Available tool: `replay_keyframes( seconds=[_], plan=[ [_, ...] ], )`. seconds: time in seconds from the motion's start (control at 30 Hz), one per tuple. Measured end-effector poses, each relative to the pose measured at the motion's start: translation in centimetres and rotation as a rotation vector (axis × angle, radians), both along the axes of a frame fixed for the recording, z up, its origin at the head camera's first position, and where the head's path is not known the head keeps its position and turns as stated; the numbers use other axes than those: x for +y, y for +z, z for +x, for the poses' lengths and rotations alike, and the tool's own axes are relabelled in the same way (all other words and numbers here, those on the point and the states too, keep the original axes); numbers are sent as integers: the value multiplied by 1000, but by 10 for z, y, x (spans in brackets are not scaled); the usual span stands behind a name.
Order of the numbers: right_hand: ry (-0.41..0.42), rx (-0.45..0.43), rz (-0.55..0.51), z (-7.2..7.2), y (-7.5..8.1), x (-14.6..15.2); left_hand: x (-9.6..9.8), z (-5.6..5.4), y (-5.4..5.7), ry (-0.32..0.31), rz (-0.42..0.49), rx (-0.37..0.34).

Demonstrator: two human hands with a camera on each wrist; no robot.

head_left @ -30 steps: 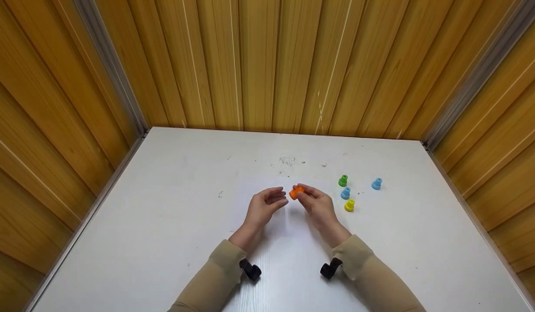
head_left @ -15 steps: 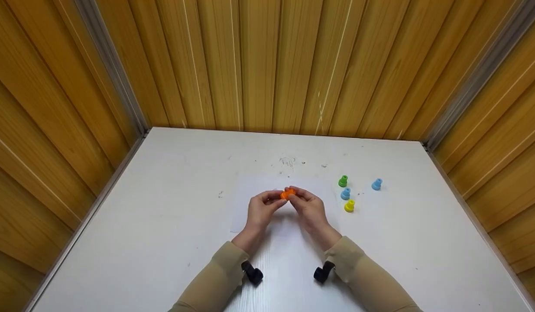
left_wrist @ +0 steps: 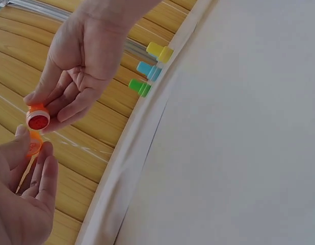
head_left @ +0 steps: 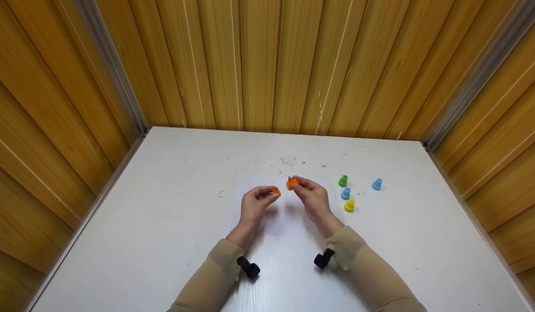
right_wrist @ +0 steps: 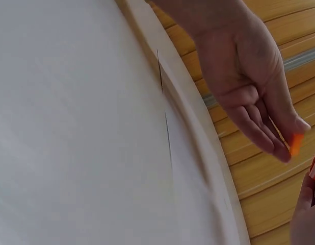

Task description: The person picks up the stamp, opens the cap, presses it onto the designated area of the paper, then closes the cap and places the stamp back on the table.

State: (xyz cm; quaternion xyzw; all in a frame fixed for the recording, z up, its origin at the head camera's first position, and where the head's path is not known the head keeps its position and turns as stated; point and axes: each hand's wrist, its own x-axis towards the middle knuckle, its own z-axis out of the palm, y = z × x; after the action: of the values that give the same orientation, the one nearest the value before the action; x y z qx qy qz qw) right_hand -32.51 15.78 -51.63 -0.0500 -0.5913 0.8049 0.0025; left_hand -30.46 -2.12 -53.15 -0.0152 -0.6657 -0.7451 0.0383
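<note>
In the head view, my right hand (head_left: 316, 201) pinches an orange stamp (head_left: 292, 183) between thumb and fingers. Its round red stamping face shows in the left wrist view, ringed by a pale rim. A small orange cap (head_left: 276, 191) is pinched at the fingertips of my left hand (head_left: 255, 204). Stamp and cap are apart, with a short gap between them, the stamp a little higher and to the right. Both hands are above a white sheet of paper (head_left: 273, 225) on the white table.
To the right of my hands stand a green stamp (head_left: 343, 180), a blue stamp (head_left: 345, 193) and a yellow stamp (head_left: 349, 205). Another blue stamp (head_left: 377, 184) stands farther right. Wood-patterned walls (head_left: 258, 65) enclose the table (head_left: 163, 182) at the back and sides.
My left hand came to the orange stamp in my right hand and took hold of its cap. The cap is now off, and the hands have drawn apart.
</note>
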Motion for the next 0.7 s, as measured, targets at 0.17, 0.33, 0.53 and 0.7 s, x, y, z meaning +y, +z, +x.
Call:
replay_keyframes(
  seconds=[0.17, 0.33, 0.53, 0.7],
  plan=[
    [-30, 89, 300, -18, 3, 8, -11, -7, 0, 41, 98, -30],
    [-31, 112, 472, -33, -1, 10, -17, -12, -1, 83, 113, -36],
    [12, 65, 625, -47, -9, 9, -18, -11, -1, 92, 99, -32],
    [45, -2, 691, -51, -10, 7, -18, -11, -1, 93, 104, -32]
  ],
)
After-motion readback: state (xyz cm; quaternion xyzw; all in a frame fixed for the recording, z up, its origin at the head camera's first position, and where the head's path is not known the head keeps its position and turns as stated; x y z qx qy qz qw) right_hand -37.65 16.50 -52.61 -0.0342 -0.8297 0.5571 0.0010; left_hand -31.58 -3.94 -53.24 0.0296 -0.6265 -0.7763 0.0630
